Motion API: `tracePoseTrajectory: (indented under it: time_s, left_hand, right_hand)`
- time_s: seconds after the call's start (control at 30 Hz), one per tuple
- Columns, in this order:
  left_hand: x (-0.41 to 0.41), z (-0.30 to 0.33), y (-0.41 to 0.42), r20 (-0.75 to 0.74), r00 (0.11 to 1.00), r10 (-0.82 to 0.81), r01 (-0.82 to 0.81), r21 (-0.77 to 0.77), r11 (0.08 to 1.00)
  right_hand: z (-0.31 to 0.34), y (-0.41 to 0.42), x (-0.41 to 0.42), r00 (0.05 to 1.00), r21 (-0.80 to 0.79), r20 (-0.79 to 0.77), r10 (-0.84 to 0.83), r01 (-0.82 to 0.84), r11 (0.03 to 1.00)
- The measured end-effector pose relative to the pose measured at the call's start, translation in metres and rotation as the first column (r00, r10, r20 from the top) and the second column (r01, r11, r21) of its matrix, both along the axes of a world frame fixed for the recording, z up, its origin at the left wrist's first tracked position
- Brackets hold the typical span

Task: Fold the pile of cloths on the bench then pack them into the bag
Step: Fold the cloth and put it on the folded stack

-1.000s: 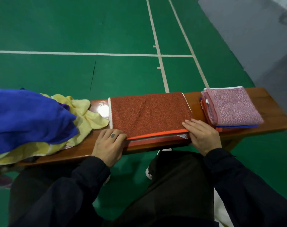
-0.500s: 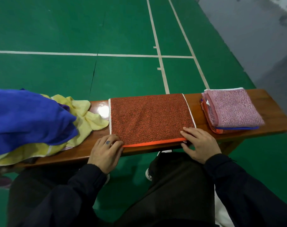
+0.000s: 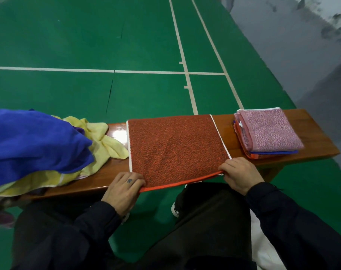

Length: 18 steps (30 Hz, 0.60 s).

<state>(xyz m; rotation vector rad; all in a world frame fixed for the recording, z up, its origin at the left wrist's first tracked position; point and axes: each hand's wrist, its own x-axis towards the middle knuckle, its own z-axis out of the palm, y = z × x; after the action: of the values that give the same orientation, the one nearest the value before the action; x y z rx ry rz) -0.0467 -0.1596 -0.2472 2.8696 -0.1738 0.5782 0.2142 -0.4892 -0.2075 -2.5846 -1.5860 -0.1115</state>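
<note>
A person sits at a long wooden bench (image 3: 319, 142) on a green sports court floor (image 3: 88, 45) marked with white lines, seen from a head camera looking down at their own hands.

In the middle of the view an orange-red cloth (image 3: 175, 147) with white side edges lies flat across the bench, its near edge hanging just past the bench's front. The left hand (image 3: 123, 190), at about 7 o'clock from the cloth's centre, grips the near left corner, fingers curled over the cloth's edge. The right hand (image 3: 241, 174), at about 4 o'clock, pinches the near right corner, fingertips on top and the edge lifted slightly off the wood.

At 9 o'clock, on the bench's left end, an unfolded pile: a blue cloth (image 3: 33, 141) heaped over a crumpled yellow cloth (image 3: 105, 145), whose tip touches the orange-red cloth's left edge.

At 3 o'clock, on the right end and apart from the flat cloth, a neat stack of folded cloths (image 3: 267, 133), pink on top with blue and orange layers beneath.

Dark sleeves and dark trousers fill the bottom. No bag can be made out.
</note>
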Motion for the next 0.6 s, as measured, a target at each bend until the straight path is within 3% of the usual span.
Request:
tracePoseTrajectory:
  time_s: [0.13, 0.2, 0.3, 0.4, 0.47, 0.6]
  left_hand:
    - [-0.007, 0.018, -0.002, -0.085, 0.996, 0.037, -0.056, -0.238, 0.97]
    - [-0.01, 0.03, -0.003, -0.125, 0.991, 0.055, -0.1, -0.392, 0.915]
    - [-0.008, 0.049, -0.002, -0.183, 0.976, 0.119, -0.21, -0.645, 0.735]
    - [0.004, 0.065, 0.001, -0.268, 0.945, 0.189, -0.328, -0.741, 0.586]
    - [0.019, 0.073, 0.008, -0.323, 0.92, 0.22, -0.391, -0.767, 0.509]
    - [0.06, 0.084, 0.034, -0.364, 0.858, 0.362, -0.51, -0.689, 0.516]
  right_hand:
    - [0.024, 0.004, -0.011, 0.924, 0.043, -0.305, -0.231, 0.255, 0.966]
    - [0.037, 0.006, -0.009, 0.762, 0.049, -0.559, -0.327, 0.425, 0.904]
    - [0.056, 0.01, 0.001, 0.527, 0.113, -0.812, -0.252, 0.564, 0.818]
    - [0.073, 0.019, 0.01, 0.401, 0.187, -0.901, -0.164, 0.703, 0.686]
    - [0.077, 0.031, 0.018, 0.376, 0.209, -0.913, -0.162, 0.767, 0.606]
    - [0.074, 0.069, 0.043, 0.411, 0.232, -0.887, -0.211, 0.791, 0.566]
